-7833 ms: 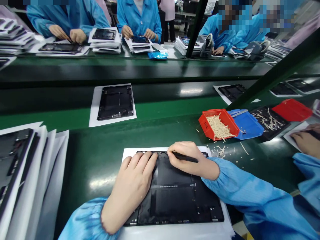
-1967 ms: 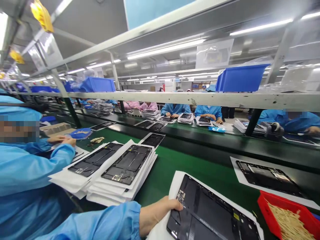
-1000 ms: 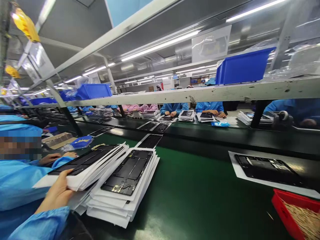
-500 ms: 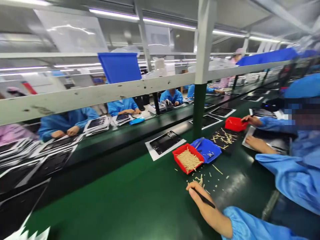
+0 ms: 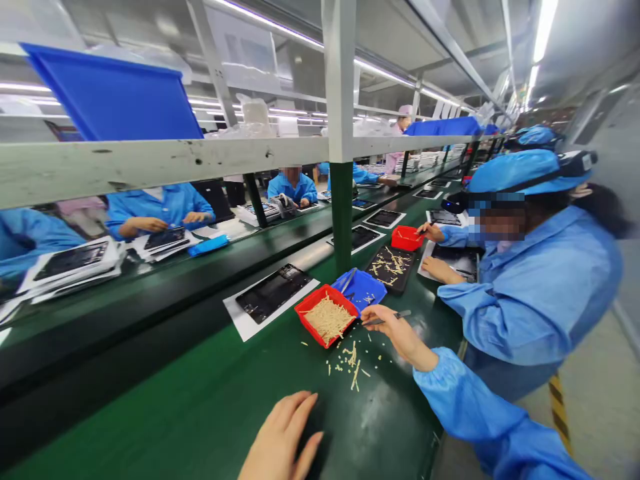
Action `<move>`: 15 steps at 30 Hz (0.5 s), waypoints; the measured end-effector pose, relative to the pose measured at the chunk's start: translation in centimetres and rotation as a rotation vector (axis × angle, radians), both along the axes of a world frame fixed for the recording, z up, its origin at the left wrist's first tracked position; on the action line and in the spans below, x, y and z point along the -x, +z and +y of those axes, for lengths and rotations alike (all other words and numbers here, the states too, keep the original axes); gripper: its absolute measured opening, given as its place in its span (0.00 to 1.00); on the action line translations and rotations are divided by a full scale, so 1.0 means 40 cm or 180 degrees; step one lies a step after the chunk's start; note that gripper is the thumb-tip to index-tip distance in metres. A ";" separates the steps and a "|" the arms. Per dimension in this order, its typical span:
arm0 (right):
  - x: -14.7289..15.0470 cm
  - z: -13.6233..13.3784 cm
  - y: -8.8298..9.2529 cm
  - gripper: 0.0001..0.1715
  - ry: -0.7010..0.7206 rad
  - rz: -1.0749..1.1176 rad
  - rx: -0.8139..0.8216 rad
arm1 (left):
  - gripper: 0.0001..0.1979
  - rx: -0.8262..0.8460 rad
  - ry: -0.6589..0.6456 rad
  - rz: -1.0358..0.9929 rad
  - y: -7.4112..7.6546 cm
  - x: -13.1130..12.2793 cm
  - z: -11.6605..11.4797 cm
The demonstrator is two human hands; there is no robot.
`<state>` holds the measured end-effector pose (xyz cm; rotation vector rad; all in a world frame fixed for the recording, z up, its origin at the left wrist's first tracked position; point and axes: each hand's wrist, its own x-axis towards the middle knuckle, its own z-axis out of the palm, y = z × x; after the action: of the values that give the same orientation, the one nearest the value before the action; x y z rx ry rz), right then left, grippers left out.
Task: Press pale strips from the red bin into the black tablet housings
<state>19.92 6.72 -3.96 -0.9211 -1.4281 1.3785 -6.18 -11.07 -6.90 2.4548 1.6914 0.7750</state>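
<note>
My right hand grips a pair of dark tweezers beside a red tray full of short pale strips. A blue tray touches the red one and holds another pair of tweezers and a few tiny bits. Loose strips and small pale scraps are scattered on the green bench in front of the red tray. My left hand is over the bench at the bottom, fingers spread, holding nothing. A flat black panel rests on a white sheet left of the red tray.
A co-worker in blue works on my right, near a second red tray and a black board strewn with strips. A post rises behind the trays, carrying a shelf rail. Across the bench, several people handle panels.
The view has swung right. My right hand has moved up beside the red and blue trays with the tweezers. My left hand has come into view.
</note>
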 end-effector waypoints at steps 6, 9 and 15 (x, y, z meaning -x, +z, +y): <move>-0.104 0.060 -0.026 0.17 -0.0556 -0.0669 -0.0345 | 0.23 0.0199 -0.0177 0.0315 -0.061 -0.134 0.154; -0.131 0.063 -0.025 0.17 -0.0553 -0.1037 -0.0433 | 0.19 0.0247 -0.0213 0.0140 -0.058 -0.162 0.194; -0.097 0.128 0.021 0.19 -0.0386 -0.1772 -0.0658 | 0.12 0.0268 -0.0266 0.0092 -0.047 -0.176 0.239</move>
<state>23.82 11.84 -3.13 -1.2906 -1.8488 0.8942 0.85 -1.52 -8.80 2.4733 1.5845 0.6488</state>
